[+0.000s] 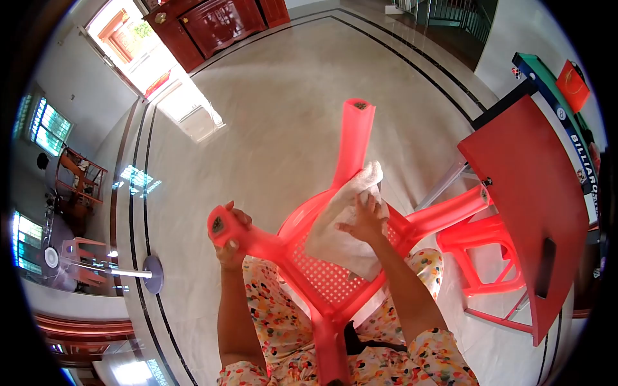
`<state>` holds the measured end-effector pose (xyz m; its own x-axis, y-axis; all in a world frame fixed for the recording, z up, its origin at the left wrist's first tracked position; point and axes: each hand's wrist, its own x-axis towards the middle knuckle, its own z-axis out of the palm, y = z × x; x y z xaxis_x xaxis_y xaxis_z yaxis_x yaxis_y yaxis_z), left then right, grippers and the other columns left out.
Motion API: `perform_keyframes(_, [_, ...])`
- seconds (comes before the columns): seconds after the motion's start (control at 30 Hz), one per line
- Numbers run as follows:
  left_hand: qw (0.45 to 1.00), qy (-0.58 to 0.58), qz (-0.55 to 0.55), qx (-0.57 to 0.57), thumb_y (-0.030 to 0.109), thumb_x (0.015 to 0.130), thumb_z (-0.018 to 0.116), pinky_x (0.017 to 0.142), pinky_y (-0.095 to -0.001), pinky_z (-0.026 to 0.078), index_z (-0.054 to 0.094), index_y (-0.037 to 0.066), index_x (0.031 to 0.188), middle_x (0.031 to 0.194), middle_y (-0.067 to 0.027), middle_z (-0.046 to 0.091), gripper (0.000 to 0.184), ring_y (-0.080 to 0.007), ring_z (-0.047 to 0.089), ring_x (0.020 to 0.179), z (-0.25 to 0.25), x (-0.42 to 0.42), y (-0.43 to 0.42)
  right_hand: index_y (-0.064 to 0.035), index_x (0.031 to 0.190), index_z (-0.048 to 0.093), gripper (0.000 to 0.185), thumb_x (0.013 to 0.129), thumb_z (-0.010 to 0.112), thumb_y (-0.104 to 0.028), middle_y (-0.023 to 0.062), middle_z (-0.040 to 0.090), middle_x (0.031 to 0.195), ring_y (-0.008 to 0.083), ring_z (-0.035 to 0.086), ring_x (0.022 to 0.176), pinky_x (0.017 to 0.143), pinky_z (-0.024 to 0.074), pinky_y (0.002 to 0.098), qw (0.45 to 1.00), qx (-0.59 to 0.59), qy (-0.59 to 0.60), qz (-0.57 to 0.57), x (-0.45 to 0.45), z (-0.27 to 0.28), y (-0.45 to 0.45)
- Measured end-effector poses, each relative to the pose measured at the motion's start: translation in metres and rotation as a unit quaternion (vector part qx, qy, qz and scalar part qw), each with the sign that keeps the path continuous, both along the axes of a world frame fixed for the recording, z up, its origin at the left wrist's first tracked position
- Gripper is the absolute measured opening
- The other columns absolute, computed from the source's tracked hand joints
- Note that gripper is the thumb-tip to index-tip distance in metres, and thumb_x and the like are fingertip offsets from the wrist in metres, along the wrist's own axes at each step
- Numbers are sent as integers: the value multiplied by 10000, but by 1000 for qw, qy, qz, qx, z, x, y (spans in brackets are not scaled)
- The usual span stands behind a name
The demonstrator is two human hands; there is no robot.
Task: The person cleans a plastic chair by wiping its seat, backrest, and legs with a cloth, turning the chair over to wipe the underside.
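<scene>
A pink-red plastic stool [297, 252] is upside down in front of my lap, its legs pointing up and outward and the perforated underside of its seat facing me. My left hand [233, 237] is wrapped round the end of the left leg. With my right hand [367, 222] I hold a whitish cloth [335, 238] against the underside, near the base of the far leg; the fingers are partly spread over it and the thumb points left. The cloth covers part of the seat's holes and bunches up beyond my fingers.
A red folding table [528, 193] stands on edge at the right, with another pink-red stool [479, 251] beside it. Behind is a billiard table [547, 77]. A white standing fan [103, 269] is at the left. A red wooden cabinet [222, 29] stands beyond the tiled floor [257, 116].
</scene>
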<state>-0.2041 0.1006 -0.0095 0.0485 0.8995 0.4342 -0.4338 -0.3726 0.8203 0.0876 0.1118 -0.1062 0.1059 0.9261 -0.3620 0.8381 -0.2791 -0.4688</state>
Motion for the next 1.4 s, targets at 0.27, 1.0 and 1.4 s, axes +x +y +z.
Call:
perform_keyframes(0.27, [998,52,17,16,339,695,678,704,-321,404,404,-1,1259,905,-97,529,713,-198,494,782,0,8,1,-87,1185,465,645,650,711,-350,189,342,1262,404,418,1076,874,408,481,996,44,-82,-9,-13,-41,3])
perform_keyframes(1.0, [996,17,88,5,312,727,655,647,-315,434,398,-54,1227,847,-112,538,671,-211,519,737,9,-16,17,-111,1005,602,365,655,651,-202,133,510,1079,328,534,954,800,450,430,986,119,-114,-23,68,7,-62])
perform_keyframes(1.4, [990,63,126,9,268,802,575,657,-307,434,404,-37,1235,854,-93,549,557,-201,526,750,14,3,13,-84,914,598,315,641,662,-227,117,560,988,311,557,916,761,463,401,957,83,170,219,-50,5,-141])
